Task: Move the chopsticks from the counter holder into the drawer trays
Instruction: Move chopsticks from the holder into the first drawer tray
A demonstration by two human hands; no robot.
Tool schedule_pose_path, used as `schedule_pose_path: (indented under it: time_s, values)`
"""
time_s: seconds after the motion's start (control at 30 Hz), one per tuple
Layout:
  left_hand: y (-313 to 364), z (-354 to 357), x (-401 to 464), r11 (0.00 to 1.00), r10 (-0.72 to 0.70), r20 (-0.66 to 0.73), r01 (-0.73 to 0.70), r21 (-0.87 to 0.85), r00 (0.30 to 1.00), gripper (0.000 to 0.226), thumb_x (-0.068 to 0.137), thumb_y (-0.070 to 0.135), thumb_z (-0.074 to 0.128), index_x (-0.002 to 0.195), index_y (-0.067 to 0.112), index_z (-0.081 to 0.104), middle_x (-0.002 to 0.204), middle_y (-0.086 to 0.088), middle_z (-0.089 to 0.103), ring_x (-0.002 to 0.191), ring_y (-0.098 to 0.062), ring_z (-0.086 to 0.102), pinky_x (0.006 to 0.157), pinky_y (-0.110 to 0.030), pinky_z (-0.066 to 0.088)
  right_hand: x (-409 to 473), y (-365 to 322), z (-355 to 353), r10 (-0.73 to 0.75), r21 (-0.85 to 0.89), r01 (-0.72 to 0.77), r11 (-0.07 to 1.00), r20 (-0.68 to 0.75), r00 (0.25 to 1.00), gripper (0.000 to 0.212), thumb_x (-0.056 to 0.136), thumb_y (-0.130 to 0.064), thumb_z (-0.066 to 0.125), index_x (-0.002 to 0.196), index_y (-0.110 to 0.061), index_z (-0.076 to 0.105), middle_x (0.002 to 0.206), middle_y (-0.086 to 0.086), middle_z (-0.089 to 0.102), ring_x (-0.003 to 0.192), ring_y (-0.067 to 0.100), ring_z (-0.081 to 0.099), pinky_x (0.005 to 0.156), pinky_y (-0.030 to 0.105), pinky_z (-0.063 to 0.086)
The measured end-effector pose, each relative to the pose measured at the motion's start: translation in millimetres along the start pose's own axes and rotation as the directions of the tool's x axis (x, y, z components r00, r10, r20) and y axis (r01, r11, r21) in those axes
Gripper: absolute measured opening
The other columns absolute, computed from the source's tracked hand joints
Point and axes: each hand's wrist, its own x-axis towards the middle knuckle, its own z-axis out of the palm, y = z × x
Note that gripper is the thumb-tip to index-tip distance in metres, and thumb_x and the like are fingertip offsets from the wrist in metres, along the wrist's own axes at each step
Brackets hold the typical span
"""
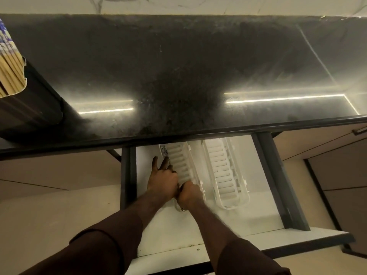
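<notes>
A dark holder (pixel 29 100) stands on the black counter at the far left, with several bamboo chopsticks (pixel 10 72) sticking out of it. Below the counter a drawer (pixel 294 195) is pulled out, with two white slotted trays side by side: a left tray (pixel 182 161) and a right tray (pixel 224 175). My left hand (pixel 162 178) rests on the left tray's left edge with two fingers stretched out and pinches chopsticks whose patterned tip (pixel 164 150) pokes out past the fingers. My right hand (pixel 189 193) is closed at that tray's near end, touching the left hand; what it grips is mostly hidden.
The counter's front edge (pixel 198 133) overhangs the far ends of both trays. Dark drawer rails (pixel 127 175) run along both sides. The white drawer floor (pixel 248 215) shows in front of the trays. Beige cabinet fronts (pixel 59 169) flank the drawer.
</notes>
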Motion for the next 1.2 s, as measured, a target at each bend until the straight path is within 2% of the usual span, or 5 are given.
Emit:
schedule_pose_path:
  time_s: [0.3, 0.53, 0.83, 1.07, 1.2]
  values:
    - [-0.9, -5.0, -6.0, 0.998, 0.057, 0.020, -0.057, 0.025, 0.998, 0.046, 0.092, 0.044, 0.051, 0.130, 0.019, 0.056, 0.142, -0.003, 0.050, 0.144, -0.025, 0.022, 0.115, -0.057, -0.009, -1.1, 6.3, 12.5, -0.055, -0.110, 0.043, 0.993, -0.106, 0.993, 0.024, 0.092, -0.024, 0.056, 0.109, -0.009, 0.064, 0.114, 0.011, 0.067, 0.105, 0.028, 0.065, 0.082, 0.032, 0.050]
    - [-2.2, -1.4, -5.3, 0.993, 0.117, 0.010, -0.117, -0.010, 0.993, 0.029, 0.095, 0.033, 0.047, 0.116, 0.020, 0.063, 0.119, -0.001, 0.066, 0.131, -0.023, 0.043, 0.117, -0.052, -0.008, -9.2, 10.8, 19.1, -0.204, -0.152, 0.172, 0.973, -0.233, 0.951, 0.020, 0.094, -0.023, 0.052, 0.104, -0.009, 0.062, 0.105, 0.010, 0.070, 0.096, 0.028, 0.067, 0.076, 0.033, 0.050]
    - [-3.3, -2.1, -6.0, 0.991, 0.128, 0.000, -0.128, -0.026, 0.992, 0.029, 0.094, 0.029, 0.047, 0.114, 0.018, 0.065, 0.117, -0.002, 0.067, 0.130, -0.022, 0.044, 0.117, -0.050, -0.009, -9.9, 10.6, 13.4, -0.177, -0.164, 0.149, 0.975, -0.174, 0.969, 0.022, 0.091, -0.023, 0.057, 0.107, -0.009, 0.062, 0.107, 0.012, 0.069, 0.099, 0.030, 0.066, 0.078, 0.033, 0.051]
    - [-16.0, -22.9, -17.4, 0.984, 0.162, -0.056, -0.166, -0.069, 0.985, 0.024, 0.094, 0.023, 0.046, 0.106, 0.020, 0.066, 0.112, 0.001, 0.067, 0.120, -0.019, 0.051, 0.118, -0.051, 0.006, -23.5, 6.1, -19.3, -0.233, -0.103, 0.222, 0.970, -0.116, 0.966, 0.025, 0.088, -0.012, 0.057, 0.111, -0.012, 0.065, 0.111, 0.013, 0.069, 0.103, 0.033, 0.064, 0.088, 0.036, 0.052]
    - [-24.8, -37.2, -33.3, 0.969, 0.176, -0.115, -0.193, -0.154, 0.978, 0.026, 0.095, 0.026, 0.043, 0.107, 0.024, 0.066, 0.116, 0.004, 0.066, 0.120, -0.015, 0.051, 0.117, -0.048, 0.009, -40.8, 5.6, -49.7, -0.244, -0.048, 0.240, 0.970, -0.156, 0.957, 0.018, 0.088, -0.017, 0.067, 0.106, -0.017, 0.065, 0.102, 0.010, 0.072, 0.097, 0.025, 0.067, 0.083, 0.031, 0.054]
